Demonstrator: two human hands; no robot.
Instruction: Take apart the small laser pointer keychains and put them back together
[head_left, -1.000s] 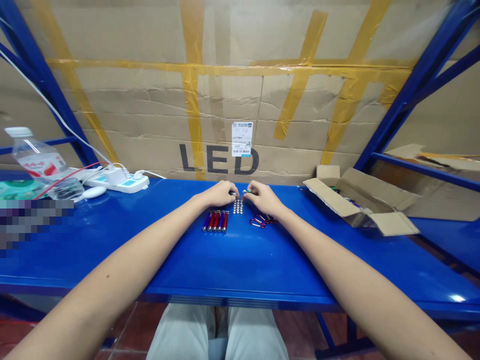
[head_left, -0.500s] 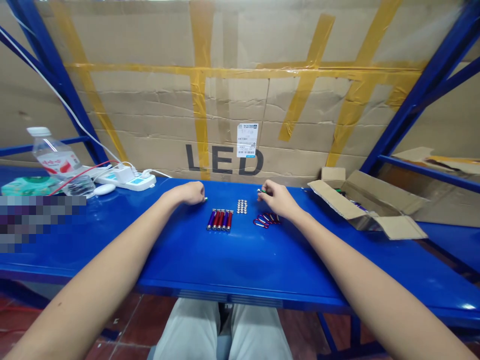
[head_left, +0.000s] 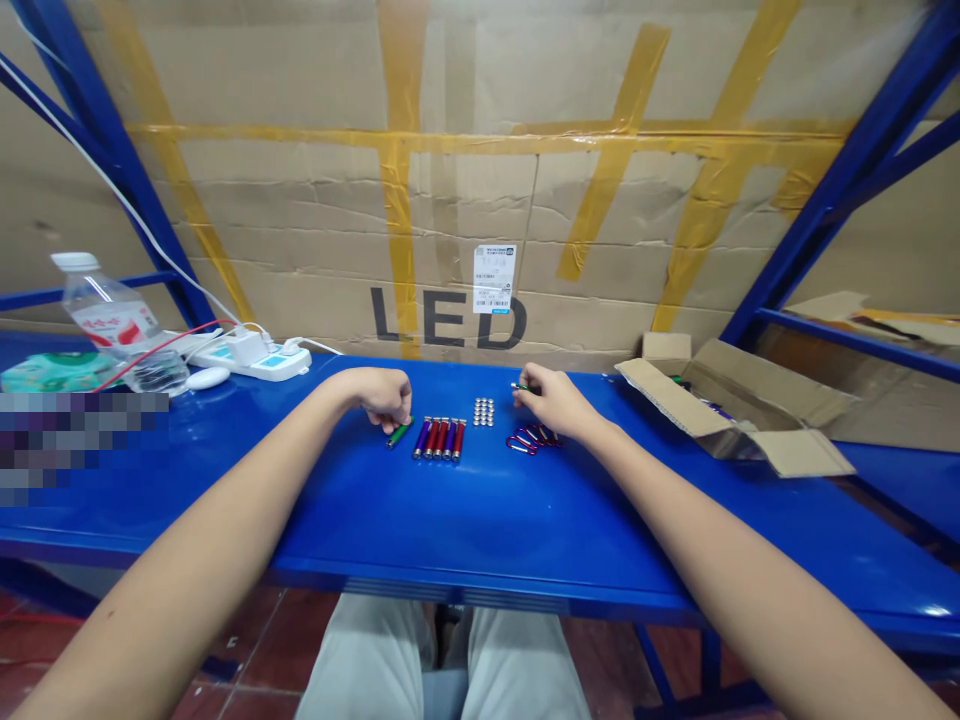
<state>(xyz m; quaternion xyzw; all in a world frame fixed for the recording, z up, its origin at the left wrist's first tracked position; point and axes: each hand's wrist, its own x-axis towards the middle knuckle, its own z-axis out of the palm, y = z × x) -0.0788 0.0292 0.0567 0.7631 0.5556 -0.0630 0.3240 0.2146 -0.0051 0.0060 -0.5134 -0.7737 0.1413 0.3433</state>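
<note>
My left hand is closed, its fingertips pinching the upper end of a green mini flashlight tube that slants down to the blue tabletop. Just right of it lies a row of several purple and red mini flashlight tubes with silver ends. My right hand pinches a small green-and-silver piece; the fingers cover most of it, so its kind is unclear. Between the hands sit several silver button cells in a neat grid. Below my right hand is a group of red and blue carabiners.
An open cardboard box with small parts stands at the right. At the left are a water bottle, a power strip with cables, a white mouse-like object and a green packet. A large taped carton backs the table.
My left hand has turned and come slightly toward me; the green tube, mostly hidden in it before, now shows against the table left of the row. My right hand has hardly moved.
</note>
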